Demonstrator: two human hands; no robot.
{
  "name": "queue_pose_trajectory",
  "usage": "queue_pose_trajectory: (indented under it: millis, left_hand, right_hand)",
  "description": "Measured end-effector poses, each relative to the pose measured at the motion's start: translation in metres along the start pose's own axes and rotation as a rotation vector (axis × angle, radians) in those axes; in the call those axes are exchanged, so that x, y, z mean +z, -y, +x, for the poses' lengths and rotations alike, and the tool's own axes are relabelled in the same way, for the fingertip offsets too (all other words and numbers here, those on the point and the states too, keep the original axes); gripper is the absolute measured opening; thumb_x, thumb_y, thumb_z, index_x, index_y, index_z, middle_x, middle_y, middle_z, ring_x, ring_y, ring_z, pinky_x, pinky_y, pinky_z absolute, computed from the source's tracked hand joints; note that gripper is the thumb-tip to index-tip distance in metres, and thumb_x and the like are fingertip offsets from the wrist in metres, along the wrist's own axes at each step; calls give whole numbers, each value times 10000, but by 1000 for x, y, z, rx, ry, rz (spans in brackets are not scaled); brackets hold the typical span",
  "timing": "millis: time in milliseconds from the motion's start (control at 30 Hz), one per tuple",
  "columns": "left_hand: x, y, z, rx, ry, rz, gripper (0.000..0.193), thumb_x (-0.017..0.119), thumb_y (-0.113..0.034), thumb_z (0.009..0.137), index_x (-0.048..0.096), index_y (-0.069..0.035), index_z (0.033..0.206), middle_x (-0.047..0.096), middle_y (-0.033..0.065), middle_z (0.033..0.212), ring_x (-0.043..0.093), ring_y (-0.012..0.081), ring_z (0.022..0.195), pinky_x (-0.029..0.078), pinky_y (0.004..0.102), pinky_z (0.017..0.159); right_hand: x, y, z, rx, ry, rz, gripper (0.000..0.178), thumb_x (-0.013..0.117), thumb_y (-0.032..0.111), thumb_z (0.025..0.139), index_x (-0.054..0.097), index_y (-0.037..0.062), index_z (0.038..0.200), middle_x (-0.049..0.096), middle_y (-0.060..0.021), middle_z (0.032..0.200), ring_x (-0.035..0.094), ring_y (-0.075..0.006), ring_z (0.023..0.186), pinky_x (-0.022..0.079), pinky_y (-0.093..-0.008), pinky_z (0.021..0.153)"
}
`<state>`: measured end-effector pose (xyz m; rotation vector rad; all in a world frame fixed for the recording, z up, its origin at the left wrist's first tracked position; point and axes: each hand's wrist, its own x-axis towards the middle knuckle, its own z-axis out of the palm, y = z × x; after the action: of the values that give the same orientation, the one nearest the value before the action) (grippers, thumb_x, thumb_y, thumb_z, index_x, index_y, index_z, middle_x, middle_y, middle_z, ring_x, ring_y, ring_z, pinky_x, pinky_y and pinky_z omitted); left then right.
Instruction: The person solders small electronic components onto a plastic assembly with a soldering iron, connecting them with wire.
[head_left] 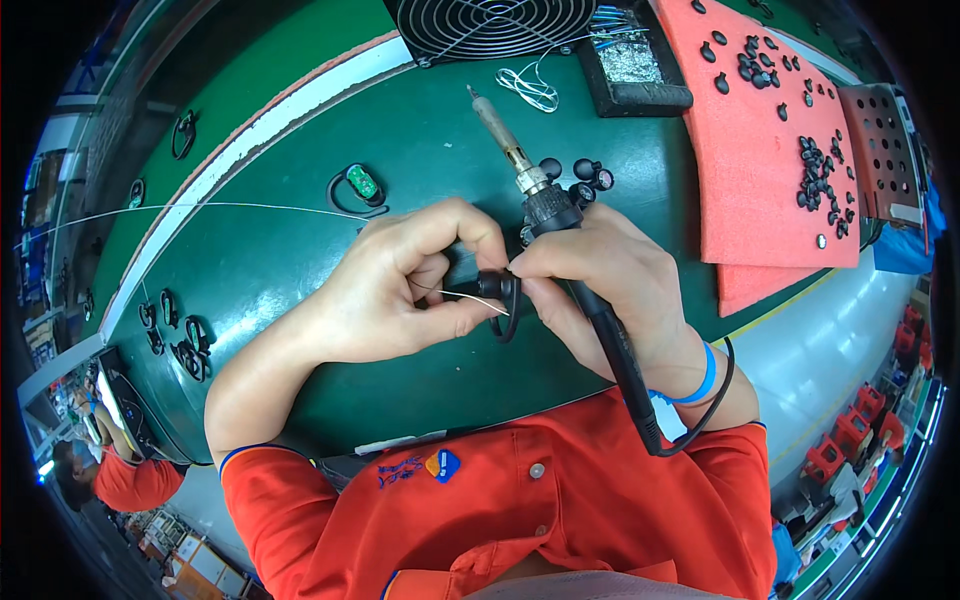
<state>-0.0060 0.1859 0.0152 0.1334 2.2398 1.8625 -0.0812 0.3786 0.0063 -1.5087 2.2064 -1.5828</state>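
Note:
My left hand is closed in a pinch on a black ear-hook earphone part above the green bench. A thin solder wire passes through the same fingers and crosses the part. My right hand grips a soldering iron, its tip pointing up and away from the part. That hand's thumb and fingertips also meet the part's right side. Just beyond my left hand lies another ear-hook earphone with its green circuit board exposed. Small round black earbud pieces sit behind the iron's collar.
A fan stands at the far edge beside a black solder-cleaning tray and a white cable. Pink foam holds many small black parts at right. Several ear hooks lie at left. A co-worker sits beyond.

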Motion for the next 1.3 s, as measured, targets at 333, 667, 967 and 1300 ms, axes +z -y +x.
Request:
queue_pose_trajectory:
  millis: [333, 667, 967, 1300]
  left_hand:
    - [0, 7, -2, -235, -179, -157, 227, 685, 9, 754, 607, -22, 966, 522, -79, 674, 305, -37, 481, 234, 160, 423]
    - [8, 5, 1, -222, -242, -120, 225, 683, 5, 762, 602, -2, 972, 588, -25, 839, 355, -34, 527, 291, 150, 446]
    - [6, 4, 0, -220, -231, -68, 215, 669, 8, 767, 598, 0, 970, 590, -13, 847, 377, -35, 529, 298, 147, 445]
    - [7, 6, 0, -206, -228, -74, 217, 661, 6, 768, 590, 7, 973, 584, -15, 835, 373, -34, 518, 289, 149, 432]
  right_hand:
    - [-20, -7, -16, 61, 17, -34, 269, 688, -12, 724, 573, 35, 963, 650, -80, 819, 638, -170, 727, 481, -261, 666]
    - [-21, -1, -40, 76, -219, 48, 414, 768, 285, 715, 597, -9, 950, 582, -81, 658, 472, -153, 448, 357, -252, 409]
    - [-30, 4, -42, -90, -142, -38, 134, 647, 44, 683, 585, 3, 794, 451, -24, 497, 390, -144, 364, 289, -263, 362]
    - [-27, 3, -38, -78, -135, -52, 106, 638, 34, 681, 576, -7, 757, 456, -34, 477, 385, -142, 347, 285, -257, 358]
